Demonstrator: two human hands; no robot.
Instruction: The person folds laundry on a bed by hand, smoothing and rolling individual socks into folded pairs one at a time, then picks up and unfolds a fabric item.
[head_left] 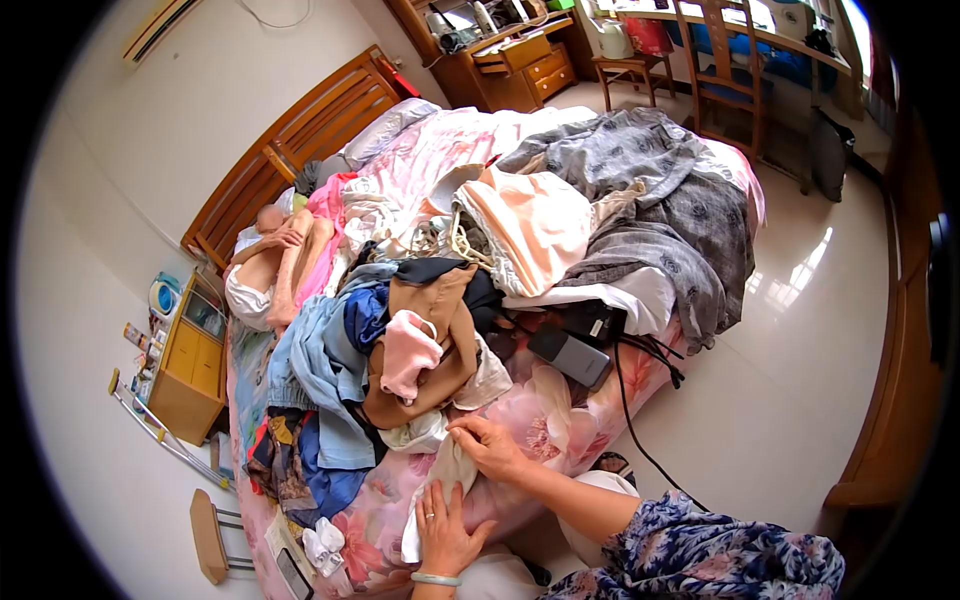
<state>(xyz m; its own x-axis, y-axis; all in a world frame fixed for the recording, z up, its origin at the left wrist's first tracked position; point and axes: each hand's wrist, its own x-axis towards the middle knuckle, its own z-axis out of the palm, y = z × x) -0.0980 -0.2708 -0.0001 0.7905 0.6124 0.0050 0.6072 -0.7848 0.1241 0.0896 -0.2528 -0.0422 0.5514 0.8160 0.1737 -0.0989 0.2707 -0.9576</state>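
My left hand (450,530), with a ring and a pale bangle, lies flat with fingers spread on a whitish cloth garment (452,470) at the bed's near edge. Just above it, my right hand (487,447) pinches the upper part of that garment between thumb and fingers. Its exact shape is partly hidden under my hands. Beyond my hands is a heap of clothes: a brown garment (462,350), a small pink piece (410,355) on top of it, and light blue denim (315,350) to the left.
Another person (285,250) is curled up on the bed near the headboard (290,140). A grey box-like device (570,358) and black cables (655,350) lie at the right edge. Grey bedding (680,220) covers the far right. Crutches (170,430) lean at left; crumpled white tissue (323,547) lies nearby.
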